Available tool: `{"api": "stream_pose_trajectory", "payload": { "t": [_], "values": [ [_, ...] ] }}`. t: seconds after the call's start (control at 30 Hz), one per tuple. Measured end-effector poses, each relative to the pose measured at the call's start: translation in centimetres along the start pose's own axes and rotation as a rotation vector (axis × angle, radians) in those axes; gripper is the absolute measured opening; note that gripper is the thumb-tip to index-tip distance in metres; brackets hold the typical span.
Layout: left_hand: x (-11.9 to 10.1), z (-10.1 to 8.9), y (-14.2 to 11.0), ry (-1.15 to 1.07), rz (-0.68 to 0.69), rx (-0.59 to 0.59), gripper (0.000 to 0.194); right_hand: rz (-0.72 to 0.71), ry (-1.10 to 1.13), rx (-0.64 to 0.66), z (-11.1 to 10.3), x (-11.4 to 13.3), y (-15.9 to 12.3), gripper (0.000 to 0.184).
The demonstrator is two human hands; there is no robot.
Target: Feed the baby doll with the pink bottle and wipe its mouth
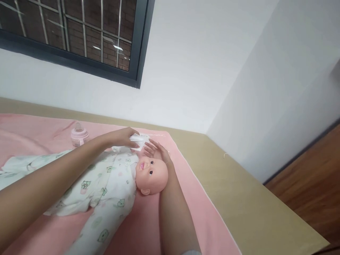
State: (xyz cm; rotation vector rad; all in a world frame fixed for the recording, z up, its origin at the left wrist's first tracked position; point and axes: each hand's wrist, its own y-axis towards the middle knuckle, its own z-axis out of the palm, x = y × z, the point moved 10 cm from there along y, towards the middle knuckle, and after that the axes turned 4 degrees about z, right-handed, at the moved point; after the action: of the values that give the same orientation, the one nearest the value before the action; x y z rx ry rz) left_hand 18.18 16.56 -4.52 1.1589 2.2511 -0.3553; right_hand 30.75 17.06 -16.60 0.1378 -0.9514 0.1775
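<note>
Nearest, I see on my camera a bald plastic baby doll (111, 177) in white, green-printed clothes lying on a pink cloth (147, 223), while the right hand (158, 153) is open, its fingers spread, just past the doll's head. Beside it, the left hand (124, 137) pinches a thin white tissue-like sheet (137, 141); farther, I find a pink baby bottle (79, 135) with a clear teat, then a white wall (183, 71) with a dark-framed, barred window (139, 53).
</note>
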Motion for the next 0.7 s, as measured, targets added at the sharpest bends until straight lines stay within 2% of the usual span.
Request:
{"api": "stream_pose_trajectory", "payload": {
  "t": [0.13, 0.23, 0.33, 0.43, 0.53, 0.7],
  "values": [
    [-2.7, 0.1, -2.3, -0.020, 0.132, -0.037, 0.027, 0.014, 0.002, -0.037, -0.8, -0.3, 0.5, 0.040],
    [-3.8, 1.2, -3.7, -0.035, 0.155, -0.005, 0.021, 0.008, -0.005, -0.061, -1.1, -0.5, 0.7, 0.041],
    [-4.1, 2.2, -4.5, -0.057, 0.125, 0.021, 0.022, -0.016, -0.030, -0.110, -1.6, -0.7, 0.7, 0.043],
    [-4.4, 2.8, -4.9, -0.042, 0.138, 0.019, 0.014, -0.033, -0.041, -0.126, -1.7, -0.5, 0.7, 0.044],
    [-4.1, 3.1, -4.7, -0.015, 0.157, 0.010, 0.007, -0.020, -0.023, -0.124, -1.4, -0.4, 0.6, 0.043],
    [-3.9, 3.4, -4.4, 0.020, 0.160, -0.013, 0.007, 0.008, -0.028, -0.150, -1.3, -0.3, 0.3, 0.041]
  ]
}}
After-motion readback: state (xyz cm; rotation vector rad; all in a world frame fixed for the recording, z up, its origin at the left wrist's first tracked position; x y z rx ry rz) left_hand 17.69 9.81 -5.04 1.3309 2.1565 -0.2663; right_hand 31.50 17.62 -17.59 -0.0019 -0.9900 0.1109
